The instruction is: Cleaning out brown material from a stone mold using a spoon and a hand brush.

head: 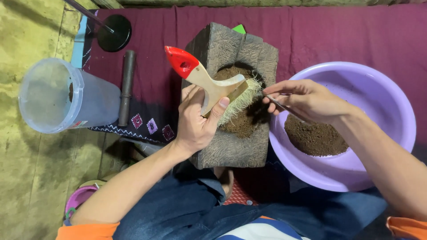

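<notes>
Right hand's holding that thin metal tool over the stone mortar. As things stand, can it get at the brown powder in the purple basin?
Probably yes. The right hand hovers at the rim of the purple basin, and the brown powder lies uncovered just below its wrist. The thin metal tool occupies its fingers, though.

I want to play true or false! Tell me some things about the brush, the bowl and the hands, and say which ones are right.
1. The left hand holds a brush with a red-tipped handle. True.
2. The purple bowl is empty. False: brown powder lies in it.
3. The right hand pinches a thin metal tool. True.
4. The brush bristles touch the clear jug. False: they rest over the powder in the stone block.
5. The bowl sits to the person's left. False: it is on the right, the jug on the left.
</notes>
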